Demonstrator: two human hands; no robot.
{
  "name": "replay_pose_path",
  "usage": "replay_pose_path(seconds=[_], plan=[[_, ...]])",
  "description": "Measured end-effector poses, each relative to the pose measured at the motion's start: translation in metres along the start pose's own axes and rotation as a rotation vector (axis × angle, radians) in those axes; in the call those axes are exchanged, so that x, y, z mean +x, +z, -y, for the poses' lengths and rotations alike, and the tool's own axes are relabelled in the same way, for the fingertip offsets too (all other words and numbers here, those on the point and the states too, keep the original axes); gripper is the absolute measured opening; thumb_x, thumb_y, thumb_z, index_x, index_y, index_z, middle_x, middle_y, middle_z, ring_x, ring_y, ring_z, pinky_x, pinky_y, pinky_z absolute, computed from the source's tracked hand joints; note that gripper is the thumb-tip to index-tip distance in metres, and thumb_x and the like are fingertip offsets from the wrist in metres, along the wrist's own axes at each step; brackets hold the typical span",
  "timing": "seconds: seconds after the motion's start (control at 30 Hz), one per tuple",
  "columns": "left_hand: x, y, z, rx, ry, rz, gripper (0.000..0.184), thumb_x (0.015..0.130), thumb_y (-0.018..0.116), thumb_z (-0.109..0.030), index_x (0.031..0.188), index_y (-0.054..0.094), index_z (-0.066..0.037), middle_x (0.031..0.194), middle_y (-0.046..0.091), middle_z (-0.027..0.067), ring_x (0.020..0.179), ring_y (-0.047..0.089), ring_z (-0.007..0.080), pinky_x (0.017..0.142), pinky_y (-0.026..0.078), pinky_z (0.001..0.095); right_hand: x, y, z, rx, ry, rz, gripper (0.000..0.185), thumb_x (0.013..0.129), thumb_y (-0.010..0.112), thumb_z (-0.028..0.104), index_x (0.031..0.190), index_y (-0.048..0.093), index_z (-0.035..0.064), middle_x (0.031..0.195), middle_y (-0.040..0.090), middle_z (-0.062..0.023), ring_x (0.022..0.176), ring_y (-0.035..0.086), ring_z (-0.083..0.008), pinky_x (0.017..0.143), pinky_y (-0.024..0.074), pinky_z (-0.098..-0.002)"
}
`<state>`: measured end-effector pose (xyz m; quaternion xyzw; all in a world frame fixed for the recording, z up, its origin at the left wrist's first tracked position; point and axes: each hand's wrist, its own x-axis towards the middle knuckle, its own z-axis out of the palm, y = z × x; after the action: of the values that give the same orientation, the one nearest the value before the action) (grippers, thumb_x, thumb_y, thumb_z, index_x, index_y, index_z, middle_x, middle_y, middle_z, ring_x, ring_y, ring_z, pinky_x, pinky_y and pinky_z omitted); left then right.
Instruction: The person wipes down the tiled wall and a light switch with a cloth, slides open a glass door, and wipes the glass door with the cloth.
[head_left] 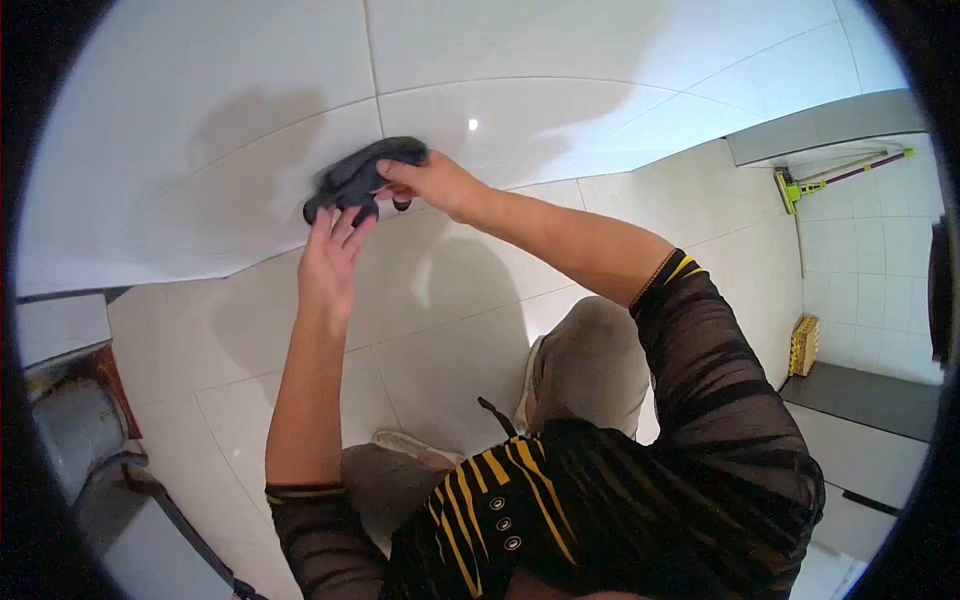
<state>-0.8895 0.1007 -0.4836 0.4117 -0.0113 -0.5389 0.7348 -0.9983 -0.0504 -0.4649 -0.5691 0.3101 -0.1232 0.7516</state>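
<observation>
A dark grey cloth (345, 180), bunched up and folded, is between my two hands in front of the white tiled wall. My right hand (425, 185) grips its right end, with the thumb lying over the top. At the lower left, my left hand (333, 250) has its fingers up against the cloth and holds that side. Part of the cloth hangs down between the hands. Whether it touches the wall I cannot tell.
The glossy white tiled wall (520, 110) runs along the front, above a light tiled floor (440, 310). A green-headed mop (790, 190) leans at the right, with a yellow patterned box (804, 345) near a dark ledge (860, 400). A grey metal container (80, 430) stands at left.
</observation>
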Motion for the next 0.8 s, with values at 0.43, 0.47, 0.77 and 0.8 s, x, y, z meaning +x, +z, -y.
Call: replay_pose_path(seconds=[0.43, 0.47, 0.77, 0.8], plan=[[-0.101, -0.011, 0.003, 0.253, -0.229, 0.204, 0.041, 0.094, 0.042, -0.029, 0.123, 0.045, -0.001, 0.11, 0.056, 0.016, 0.104, 0.054, 0.0255, 0.097, 0.039, 0.038, -0.118, -0.183, 0.099, -0.003, -0.369, -0.265, 0.04, 0.093, 0.043, 0.033, 0.113, 0.051, -0.0013, 0.109, 0.06, -0.0138, 0.104, 0.057, -0.0254, 0.092, 0.0439, -0.0409], [-0.101, -0.014, 0.004, 0.259, -0.193, 0.211, 0.041, 0.094, 0.042, -0.03, 0.123, 0.045, -0.001, 0.109, 0.057, 0.0159, 0.103, 0.054, 0.0252, 0.096, 0.039, 0.0378, -0.129, -0.179, 0.109, 0.039, -0.372, -0.381, 0.035, 0.093, 0.042, 0.027, 0.111, 0.053, -0.001, 0.106, 0.06, -0.0131, 0.1, 0.058, -0.0257, 0.093, 0.0435, -0.0404], [-0.077, -0.008, 0.009, 0.276, -0.173, 0.235, 0.042, 0.094, 0.042, -0.029, 0.123, 0.046, 0.0, 0.108, 0.058, 0.0133, 0.1, 0.054, 0.0223, 0.095, 0.038, 0.0358, -0.065, -0.061, 0.093, -0.155, -0.214, -0.157, 0.039, 0.09, 0.054, 0.034, 0.103, 0.059, -0.0013, 0.093, 0.063, -0.0063, 0.083, 0.058, -0.0155, 0.082, 0.0462, -0.0329], [-0.075, -0.01, 0.011, 0.28, -0.172, 0.232, 0.042, 0.094, 0.042, -0.029, 0.123, 0.046, 0.0, 0.108, 0.058, 0.0133, 0.1, 0.054, 0.0223, 0.095, 0.038, 0.0358, -0.054, -0.032, 0.095, -0.059, -0.204, -0.074, 0.04, 0.089, 0.055, 0.036, 0.104, 0.059, -0.001, 0.093, 0.063, -0.0065, 0.083, 0.058, -0.0152, 0.082, 0.0467, -0.032]])
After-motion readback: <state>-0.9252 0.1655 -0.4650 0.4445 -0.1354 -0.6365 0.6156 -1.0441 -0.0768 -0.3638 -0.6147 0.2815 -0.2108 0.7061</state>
